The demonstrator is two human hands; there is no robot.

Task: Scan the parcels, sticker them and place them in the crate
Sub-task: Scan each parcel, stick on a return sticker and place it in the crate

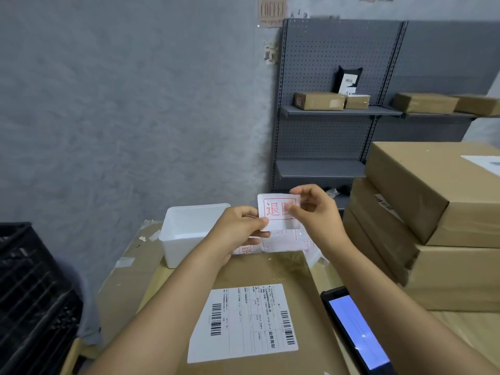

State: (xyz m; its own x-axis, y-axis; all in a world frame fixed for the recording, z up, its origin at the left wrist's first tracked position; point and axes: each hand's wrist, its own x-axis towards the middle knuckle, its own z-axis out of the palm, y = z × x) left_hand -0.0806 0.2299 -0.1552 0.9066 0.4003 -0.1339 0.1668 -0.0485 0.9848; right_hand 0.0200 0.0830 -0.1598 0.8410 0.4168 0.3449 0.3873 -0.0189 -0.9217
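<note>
Sticker (pixel 276 211): white, red-framed red characters, held up in the air above the far edge of the parcel, between both hands. Part of its face is covered by the right thumb.

Left hand (pixel 238 226): fingers curled, pinching the sticker's lower left corner and a sheet under it.

Right hand (pixel 315 209): thumb and forefinger pinching the sticker's right edge.

Sticker sheets (pixel 284 240): more white sheets with red print, hanging just below the held sticker; whether they rest on the parcel cannot be told.

Parcel (pixel 270 269): flat brown carton lying on the table directly in front of the person, beneath both forearms. A white shipping label (pixel 243 323) with barcodes is stuck on its top.

Scanner (pixel 354 330): black handheld with lit bluish screen, lying face up on the table just right of the parcel.

Stack (pixel 433 212): brown cartons piled at right, the top one set askew.

Tub (pixel 189 228): white plastic, open, at the far left of the table, behind the left hand.

Crate (pixel 29 288): black lattice, at the left edge, lower than the table.

Shelves (pixel 338 112): grey pegboard racking against the wall, carrying small brown boxes and one black pouch.
</note>
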